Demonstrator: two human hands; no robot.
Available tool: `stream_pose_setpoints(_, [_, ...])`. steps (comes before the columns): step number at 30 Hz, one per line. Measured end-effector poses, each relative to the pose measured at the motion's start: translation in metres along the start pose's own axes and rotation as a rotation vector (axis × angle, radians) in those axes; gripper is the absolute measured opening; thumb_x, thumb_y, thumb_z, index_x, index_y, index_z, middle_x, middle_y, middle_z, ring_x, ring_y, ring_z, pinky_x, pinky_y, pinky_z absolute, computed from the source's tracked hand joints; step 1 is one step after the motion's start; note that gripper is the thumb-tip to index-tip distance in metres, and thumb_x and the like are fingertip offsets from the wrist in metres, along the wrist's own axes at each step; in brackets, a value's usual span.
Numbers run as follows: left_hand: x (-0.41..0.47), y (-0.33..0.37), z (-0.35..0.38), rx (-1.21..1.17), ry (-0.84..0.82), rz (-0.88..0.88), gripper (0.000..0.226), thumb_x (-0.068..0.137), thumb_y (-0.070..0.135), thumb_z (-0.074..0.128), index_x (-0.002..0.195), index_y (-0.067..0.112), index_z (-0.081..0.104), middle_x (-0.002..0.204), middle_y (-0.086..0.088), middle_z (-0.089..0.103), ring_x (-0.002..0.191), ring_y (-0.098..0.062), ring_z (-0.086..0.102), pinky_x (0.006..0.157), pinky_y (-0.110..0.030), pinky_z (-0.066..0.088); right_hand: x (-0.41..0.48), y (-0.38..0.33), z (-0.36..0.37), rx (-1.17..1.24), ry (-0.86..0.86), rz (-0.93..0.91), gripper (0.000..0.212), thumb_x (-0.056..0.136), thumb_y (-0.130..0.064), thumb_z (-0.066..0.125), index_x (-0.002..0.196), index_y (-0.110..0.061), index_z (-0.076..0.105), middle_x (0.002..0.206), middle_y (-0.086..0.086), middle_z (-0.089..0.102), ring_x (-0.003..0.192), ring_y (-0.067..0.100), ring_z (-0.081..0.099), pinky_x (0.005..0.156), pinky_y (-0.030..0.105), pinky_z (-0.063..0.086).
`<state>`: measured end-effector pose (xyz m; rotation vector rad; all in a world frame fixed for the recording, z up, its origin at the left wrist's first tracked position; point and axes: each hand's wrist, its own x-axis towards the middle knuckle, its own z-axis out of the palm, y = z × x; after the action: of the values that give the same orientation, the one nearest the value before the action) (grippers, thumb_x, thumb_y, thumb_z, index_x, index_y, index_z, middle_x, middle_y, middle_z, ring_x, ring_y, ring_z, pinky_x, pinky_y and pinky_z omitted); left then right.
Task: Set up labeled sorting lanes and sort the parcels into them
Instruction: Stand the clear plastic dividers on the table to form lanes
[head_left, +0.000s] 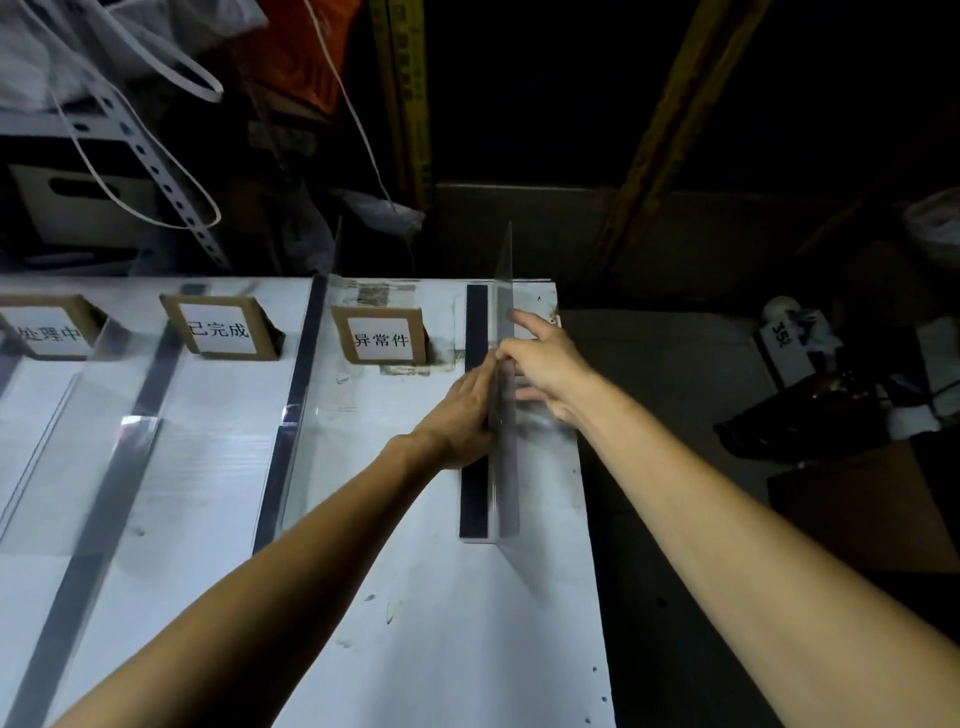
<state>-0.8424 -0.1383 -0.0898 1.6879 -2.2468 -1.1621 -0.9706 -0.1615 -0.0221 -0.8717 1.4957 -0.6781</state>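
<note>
A clear divider (506, 467) stands upright beside a black strip (474, 499).

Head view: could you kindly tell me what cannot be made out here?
Head view throughout:
1. Left hand: fingertips hidden behind the clear divider.
2. Leftmost label card: left end cut off by the frame edge.
3. Floor clutter at right: too dark to identify.

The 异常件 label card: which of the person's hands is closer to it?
Left. The left hand presses the clear divider on the label card side; the right hand grips that divider from its far side.
</note>
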Motion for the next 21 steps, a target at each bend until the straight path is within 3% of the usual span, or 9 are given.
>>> stream_pose_setpoints(4, [0.002, 0.003, 0.001, -0.003, -0.001, 0.013, 0.095, 0.081, 0.010, 0.060, 0.156, 0.010, 0.002, 0.161, -0.015, 0.016, 0.149, -0.031, 0.017, 0.120, -0.047, 0.024, -0.002, 0.001, -0.003, 0.031, -0.015, -0.002, 0.057, 0.097, -0.006, 0.055, 0.147, -0.030, 0.045, 0.113, 0.002, 0.064, 0.097, 0.015, 0.062, 0.066, 0.030, 0.055])
stream_pose_setpoints(10, [-0.011, 0.005, -0.003, 0.033, 0.059, 0.004, 0.086, 0.093, 0.011, 0.050, 0.155, 0.009, -0.009, 0.164, -0.013, 0.002, 0.152, -0.028, 0.001, 0.124, -0.042, 0.009, -0.016, 0.002, -0.005, 0.023, -0.010, 0.045, 0.055, 0.094, -0.012, 0.062, 0.146, -0.021, 0.046, 0.132, 0.009, 0.058, 0.117, 0.025, 0.057, 0.051, 0.025, 0.051])
stream_pose_setpoints(16, [-0.021, 0.023, -0.027, 0.019, 0.050, -0.035, 0.083, 0.094, 0.017, 0.052, 0.157, 0.018, -0.003, 0.162, -0.016, 0.013, 0.149, -0.038, 0.011, 0.120, -0.053, 0.016, -0.040, -0.013, -0.014, 0.018, 0.005, 0.009, 0.037, 0.095, -0.012, 0.061, 0.132, -0.015, 0.056, 0.123, 0.010, 0.061, 0.115, 0.025, 0.059, 0.073, 0.037, 0.057])
stream_pose_setpoints(21, [-0.033, 0.051, -0.055, -0.127, 0.097, -0.048, 0.065, 0.097, 0.017, 0.052, 0.154, 0.013, 0.021, 0.154, -0.018, 0.035, 0.138, -0.033, 0.040, 0.112, -0.044, 0.037, -0.064, -0.034, -0.022, -0.030, 0.047, -0.087, 0.019, 0.100, -0.014, 0.057, 0.118, -0.016, 0.059, 0.113, 0.010, 0.064, 0.097, 0.019, 0.064, 0.078, 0.035, 0.059])
